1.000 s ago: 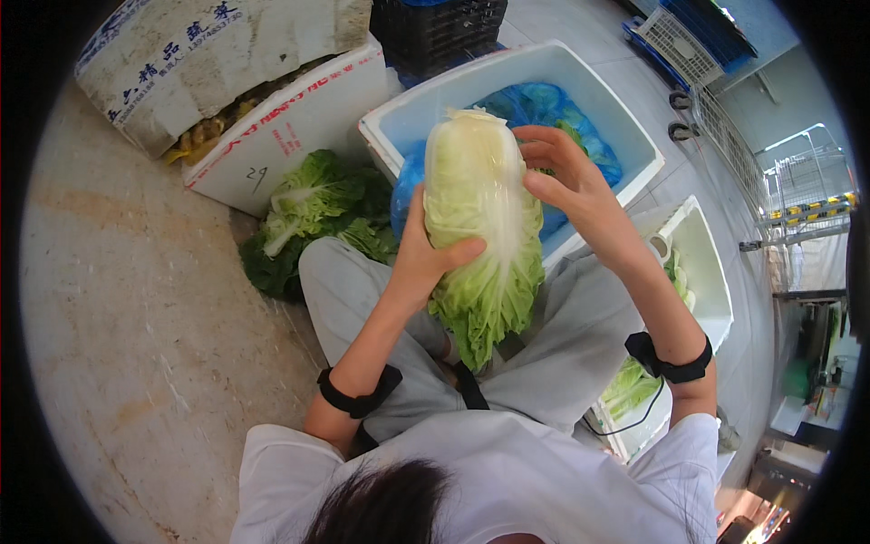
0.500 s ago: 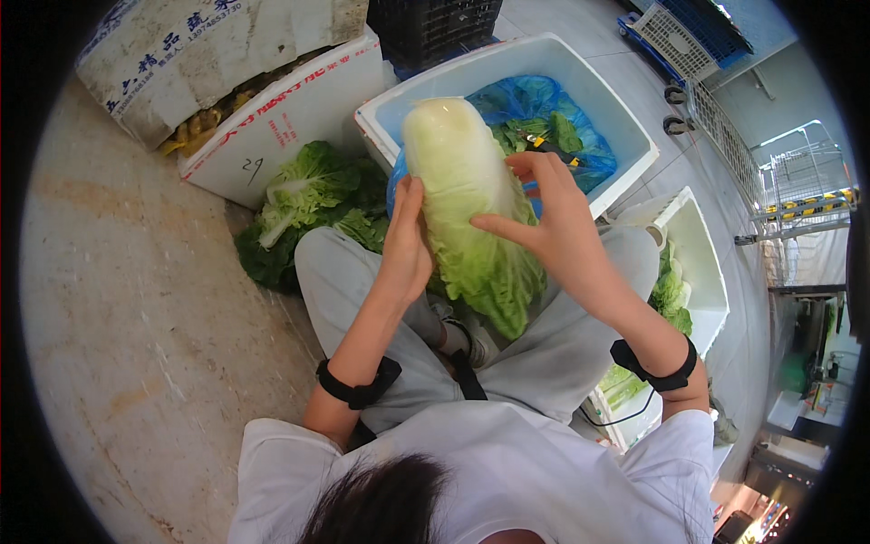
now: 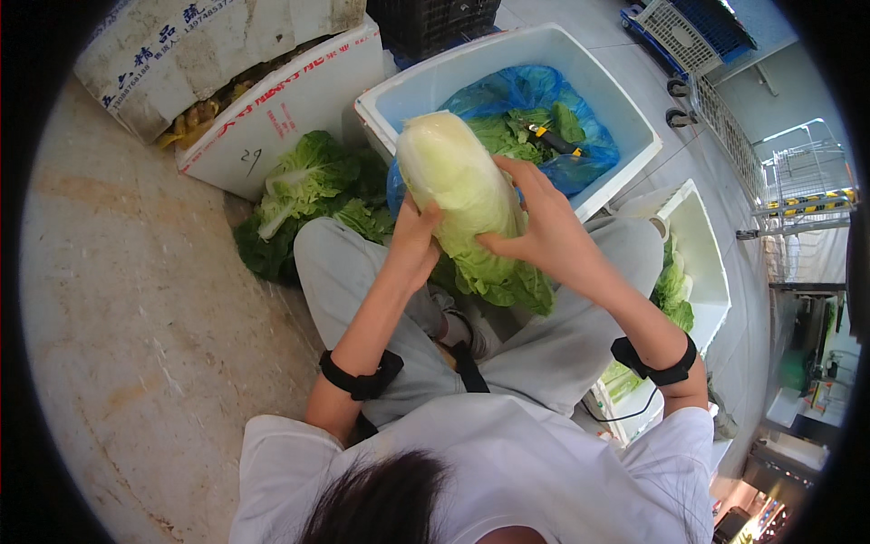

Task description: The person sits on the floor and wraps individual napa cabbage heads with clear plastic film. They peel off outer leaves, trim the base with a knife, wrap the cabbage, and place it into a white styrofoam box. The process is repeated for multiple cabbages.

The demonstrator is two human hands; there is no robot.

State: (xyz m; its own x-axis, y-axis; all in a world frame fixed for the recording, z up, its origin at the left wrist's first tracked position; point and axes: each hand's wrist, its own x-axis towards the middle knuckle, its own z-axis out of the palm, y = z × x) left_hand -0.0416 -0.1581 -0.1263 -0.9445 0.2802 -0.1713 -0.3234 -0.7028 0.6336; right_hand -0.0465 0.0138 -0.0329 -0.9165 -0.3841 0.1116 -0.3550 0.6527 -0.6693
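Between both my hands is a pale green napa cabbage (image 3: 459,186), its white base up and away from me, its leafy end toward my lap. My left hand (image 3: 414,240) is wrapped round its left side, fingertips hidden behind it. On the other side my right hand (image 3: 542,220) grips it with thumb and fingers spread around the leaves. Just beyond the cabbage, a black and yellow knife-like tool (image 3: 555,139) lies on green leaves in a blue plastic bag (image 3: 594,150).
The bag lines a white foam box (image 3: 625,172). Loose outer leaves (image 3: 304,186) lie left of my knee. Another foam box (image 3: 711,263) with cabbages stands at my right. A white carton (image 3: 272,118), a black crate (image 3: 430,27) and a wire trolley (image 3: 729,127) stand farther off.
The cabbage has turned and tipped in my hands, its leafy end moving up and right. My right hand has closed in on its side. More of the tool in the box now shows.
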